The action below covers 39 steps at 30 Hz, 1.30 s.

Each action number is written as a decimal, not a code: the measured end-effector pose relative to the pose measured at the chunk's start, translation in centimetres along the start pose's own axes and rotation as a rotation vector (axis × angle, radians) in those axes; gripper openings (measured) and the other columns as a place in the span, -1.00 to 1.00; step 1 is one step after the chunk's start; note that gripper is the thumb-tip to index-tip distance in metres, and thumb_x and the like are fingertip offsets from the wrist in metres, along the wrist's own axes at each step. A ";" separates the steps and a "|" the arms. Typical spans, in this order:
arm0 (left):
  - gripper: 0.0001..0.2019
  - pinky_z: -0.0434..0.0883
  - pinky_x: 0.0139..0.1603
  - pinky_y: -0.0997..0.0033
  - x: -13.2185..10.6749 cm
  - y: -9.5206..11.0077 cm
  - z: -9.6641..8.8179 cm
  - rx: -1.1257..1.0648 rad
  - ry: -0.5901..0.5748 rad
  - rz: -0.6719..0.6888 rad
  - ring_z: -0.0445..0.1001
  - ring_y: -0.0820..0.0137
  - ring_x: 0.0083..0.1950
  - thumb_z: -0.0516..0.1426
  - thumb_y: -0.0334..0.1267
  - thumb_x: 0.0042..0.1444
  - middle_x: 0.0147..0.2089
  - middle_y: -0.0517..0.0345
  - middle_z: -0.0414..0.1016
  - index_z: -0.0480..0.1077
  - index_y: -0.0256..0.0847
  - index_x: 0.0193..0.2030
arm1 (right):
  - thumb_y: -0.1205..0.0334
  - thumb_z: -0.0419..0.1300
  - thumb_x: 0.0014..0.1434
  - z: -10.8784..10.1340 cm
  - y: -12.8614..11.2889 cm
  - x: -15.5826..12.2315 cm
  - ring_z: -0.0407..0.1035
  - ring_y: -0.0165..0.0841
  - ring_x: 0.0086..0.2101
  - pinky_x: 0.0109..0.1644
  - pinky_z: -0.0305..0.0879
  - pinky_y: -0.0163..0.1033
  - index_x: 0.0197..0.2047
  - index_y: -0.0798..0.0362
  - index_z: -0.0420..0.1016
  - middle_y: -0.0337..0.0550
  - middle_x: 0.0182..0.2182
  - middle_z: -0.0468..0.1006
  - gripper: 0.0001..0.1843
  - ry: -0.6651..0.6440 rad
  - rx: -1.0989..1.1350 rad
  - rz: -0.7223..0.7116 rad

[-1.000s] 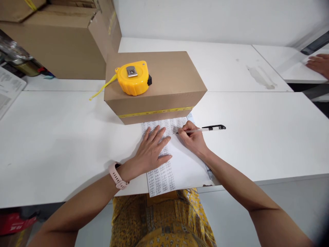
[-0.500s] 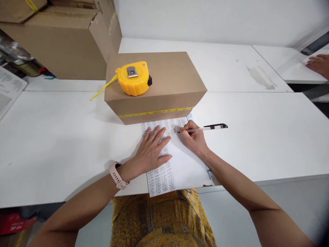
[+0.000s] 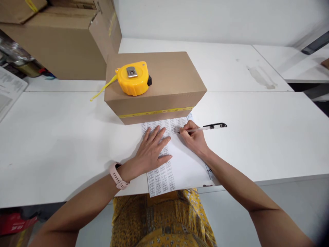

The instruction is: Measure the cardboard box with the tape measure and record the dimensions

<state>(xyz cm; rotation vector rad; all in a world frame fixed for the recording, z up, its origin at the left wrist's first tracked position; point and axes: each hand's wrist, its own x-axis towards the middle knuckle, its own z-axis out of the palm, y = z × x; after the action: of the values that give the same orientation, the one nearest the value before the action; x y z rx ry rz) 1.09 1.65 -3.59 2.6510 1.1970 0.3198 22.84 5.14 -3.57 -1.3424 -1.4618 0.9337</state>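
Note:
A sheet of paper (image 3: 189, 168) lies on the table, with columns of small handwriting on its left side and along its top. My left hand (image 3: 154, 151) rests flat on the written part, fingers spread. In my right hand (image 3: 195, 139) is a pen (image 3: 212, 127) with a clear barrel and black cap end, its tip at the writing near the top of the sheet. Just beyond the paper stands a closed cardboard box (image 3: 164, 77) with yellow tape, covering the sheet's far edge. A yellow tape measure (image 3: 133, 79) sits on the box, its yellow strap hanging over the left side.
Larger cardboard boxes (image 3: 74, 48) stand at the back left. Packed items (image 3: 25, 67) and a printed sheet (image 3: 9, 89) are at the left edge. The white table (image 3: 257, 137) meets a wall behind. A dark-edged object (image 3: 315, 44) stands at the far right.
The other person's hand at the far right has moved almost out of view. My hands, the pen, the paper and the box look nearly the same.

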 end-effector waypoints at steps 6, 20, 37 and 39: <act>-0.39 -0.11 0.51 -0.30 0.0 0.0 0.0 0.000 0.006 0.000 -0.08 -0.11 0.57 0.14 0.08 0.31 0.53 -0.27 0.08 0.31 -0.27 0.36 | 0.26 0.23 0.11 0.0 0.1 0.1 0.04 -0.46 -0.54 -0.46 -0.03 -0.26 -0.50 -0.03 0.16 -0.39 -0.60 0.17 -0.72 0.012 0.006 0.023; -0.39 -0.12 0.52 -0.28 0.0 0.1 -0.1 -0.003 -0.002 -0.016 -0.09 -0.08 0.58 0.14 0.09 0.30 0.53 -0.24 0.08 0.30 -0.25 0.36 | 0.26 0.22 0.08 -0.1 0.0 0.1 0.02 -0.47 -0.55 -0.47 -0.05 -0.27 -0.50 -0.03 0.17 -0.40 -0.60 0.16 -0.74 0.016 0.015 0.008; -0.40 -0.12 0.53 -0.26 0.0 0.1 0.0 0.001 0.006 -0.015 -0.10 -0.06 0.59 0.13 0.09 0.31 0.54 -0.21 0.07 0.30 -0.24 0.36 | 0.27 0.22 0.09 -0.2 0.0 0.2 0.04 -0.47 -0.54 -0.47 -0.04 -0.27 -0.49 -0.03 0.16 -0.39 -0.59 0.16 -0.74 0.044 -0.006 0.041; -0.40 -0.12 0.52 -0.26 0.0 0.1 0.0 0.004 0.004 -0.014 -0.10 -0.07 0.58 0.13 0.09 0.31 0.54 -0.22 0.07 0.30 -0.24 0.35 | 0.27 0.21 0.09 -0.3 0.0 0.2 0.05 -0.47 -0.54 -0.46 -0.03 -0.27 -0.50 -0.03 0.16 -0.38 -0.59 0.17 -0.74 0.039 -0.010 0.029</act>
<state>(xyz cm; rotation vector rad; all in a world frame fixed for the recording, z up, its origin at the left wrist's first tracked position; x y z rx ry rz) 1.12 1.57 -3.53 2.6452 1.2174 0.3210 23.10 5.35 -3.51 -1.3850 -1.4229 0.9149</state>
